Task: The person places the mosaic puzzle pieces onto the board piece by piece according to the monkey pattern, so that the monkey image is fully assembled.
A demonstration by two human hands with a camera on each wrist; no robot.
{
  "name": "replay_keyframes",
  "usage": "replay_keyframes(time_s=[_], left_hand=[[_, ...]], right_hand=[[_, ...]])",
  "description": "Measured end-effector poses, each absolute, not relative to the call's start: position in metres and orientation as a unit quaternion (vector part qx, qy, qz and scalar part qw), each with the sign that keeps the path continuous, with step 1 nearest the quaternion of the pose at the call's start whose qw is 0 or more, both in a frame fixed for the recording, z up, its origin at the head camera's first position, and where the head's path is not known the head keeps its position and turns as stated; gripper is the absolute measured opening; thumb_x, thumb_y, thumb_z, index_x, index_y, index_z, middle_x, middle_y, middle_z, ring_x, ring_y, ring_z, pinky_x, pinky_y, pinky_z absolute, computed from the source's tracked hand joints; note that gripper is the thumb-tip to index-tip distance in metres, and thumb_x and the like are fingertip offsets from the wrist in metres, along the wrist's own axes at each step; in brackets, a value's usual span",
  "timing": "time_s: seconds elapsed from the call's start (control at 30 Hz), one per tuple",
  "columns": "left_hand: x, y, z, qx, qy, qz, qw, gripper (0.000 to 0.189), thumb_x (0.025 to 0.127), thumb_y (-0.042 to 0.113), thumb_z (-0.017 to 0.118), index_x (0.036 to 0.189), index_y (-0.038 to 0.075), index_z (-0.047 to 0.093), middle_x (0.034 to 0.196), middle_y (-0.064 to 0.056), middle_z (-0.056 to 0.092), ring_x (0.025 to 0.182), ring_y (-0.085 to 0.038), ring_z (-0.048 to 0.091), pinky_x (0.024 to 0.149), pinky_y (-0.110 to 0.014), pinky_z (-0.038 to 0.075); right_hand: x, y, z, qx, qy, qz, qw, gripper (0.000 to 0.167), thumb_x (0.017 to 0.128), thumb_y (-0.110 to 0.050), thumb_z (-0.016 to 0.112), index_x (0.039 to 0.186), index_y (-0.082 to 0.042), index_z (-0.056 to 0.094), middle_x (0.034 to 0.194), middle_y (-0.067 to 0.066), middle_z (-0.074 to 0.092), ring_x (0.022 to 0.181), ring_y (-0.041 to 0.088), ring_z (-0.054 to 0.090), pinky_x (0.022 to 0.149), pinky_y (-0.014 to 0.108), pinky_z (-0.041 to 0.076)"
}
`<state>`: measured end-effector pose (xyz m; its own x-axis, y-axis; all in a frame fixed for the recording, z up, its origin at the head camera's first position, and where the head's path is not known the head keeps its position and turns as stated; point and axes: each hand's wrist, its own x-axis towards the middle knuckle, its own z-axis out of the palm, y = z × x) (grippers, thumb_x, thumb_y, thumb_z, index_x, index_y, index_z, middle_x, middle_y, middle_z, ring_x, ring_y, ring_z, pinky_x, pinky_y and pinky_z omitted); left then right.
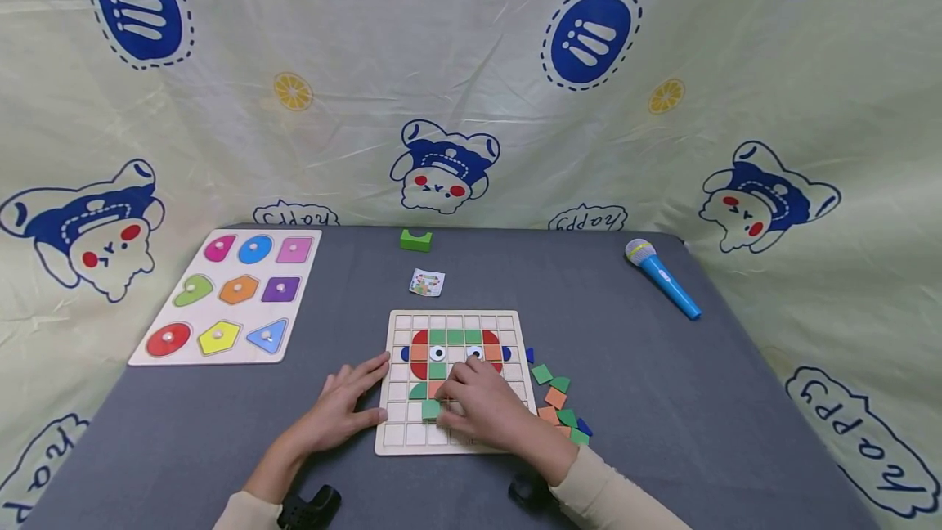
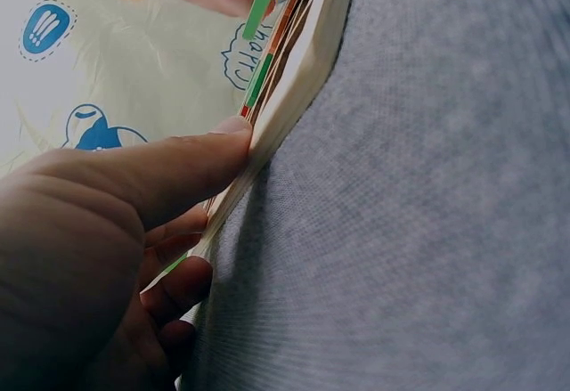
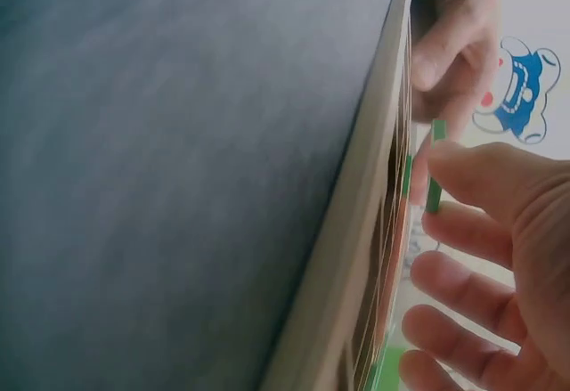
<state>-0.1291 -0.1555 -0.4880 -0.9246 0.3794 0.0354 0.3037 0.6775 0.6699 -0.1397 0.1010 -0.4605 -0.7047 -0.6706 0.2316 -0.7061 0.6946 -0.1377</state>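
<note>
A pale wooden grid board (image 1: 401,437) lies at the front centre of the table, with red, green, orange and blue tiles forming a face-like figure with two eye pieces. My left hand (image 1: 334,409) rests against the board's left edge; fingertips and thumb touch the rim, and in the left wrist view the thumb (image 2: 191,168) is stretched along it. My right hand (image 1: 489,406) pinches a green square tile (image 3: 435,173) between thumb and index finger, tilted just above the lower left-centre cells. This hand and forearm hide the board's lower right part.
Loose tiles (image 1: 555,397) lie in a scattered pile right of the board. A shape puzzle board (image 1: 213,309) stands at the far left, a blue microphone (image 1: 666,280) at the right. Behind the grid are a small picture card (image 1: 427,283) and a green block (image 1: 416,241).
</note>
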Motion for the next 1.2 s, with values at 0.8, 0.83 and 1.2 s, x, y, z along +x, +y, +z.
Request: replay_keyframes(time_s=[0.8,0.83,1.2], left_hand=[[-0.129,-0.156,-0.49,0.189,0.913,0.357,0.053,0.069,0.083,0.026,0.07,0.144,0.01,0.041,0.152,-0.002,0.036,0.099,-0.011,0.036,0.083,-0.038,0.021],[-0.129,-0.156,-0.49,0.189,0.913,0.357,0.052,0.069,0.083,0.026,0.07,0.143,0.01,0.041,0.152,-0.002,0.036,0.099,-0.011,0.036,0.083,-0.038,0.021],[-0.129,-0.156,-0.489,0.193,0.912,0.359,0.043,0.069,0.082,0.025,0.071,0.142,0.009,0.043,0.151,-0.002,0.038,0.096,-0.009,0.036,0.08,-0.035,0.021]], right_hand=[[-0.141,0.079,-0.463,0.394,-0.912,0.061,0.093,0.019,0.082,-0.041,0.068,0.093,-0.026,0.071,0.089,-0.008,0.058,0.084,0.011,0.044,0.073,0.025,0.037],[-0.141,0.079,-0.463,0.394,-0.912,0.06,0.093,0.02,0.082,-0.042,0.068,0.093,-0.026,0.071,0.089,-0.008,0.058,0.084,0.011,0.044,0.073,0.025,0.037],[-0.14,0.081,-0.46,0.385,-0.917,0.074,0.071,0.02,0.082,-0.04,0.068,0.096,-0.026,0.07,0.092,-0.007,0.058,0.086,0.011,0.044,0.076,0.027,0.038]])
